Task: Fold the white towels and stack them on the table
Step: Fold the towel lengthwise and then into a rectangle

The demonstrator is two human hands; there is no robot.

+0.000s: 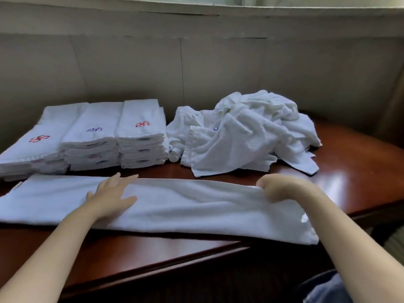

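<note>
Step in hand: mid-fold on one white towel (196, 208), doubled lengthwise into a long strip that lies across the near edge of the dark wooden bench (354, 171). Its R end seems to overhang the bench corner. The left grip (111, 197) lies flat & open on the strip, fingers straight, pressing down left of centre. The right grip (277, 189) is curled closed on the strip's far edge near the R end, cloth bunched under it.

At the L back, three stacks of folded towels (140, 138) sit side by side, touching, w/ red & blue embroidered marks on top. At the R back is a heap of unfolded towels (251, 132), so the job looks part done, w/ plenty left.

Next move, prob.: the right grip carries its end over toward the L to halve the strip, while the left grip pins the fold line. That calls for square edges & care w/ the near R corner, which isn't held & may sag off the bench. After that: smooth, fold again, onto a stack.
</note>
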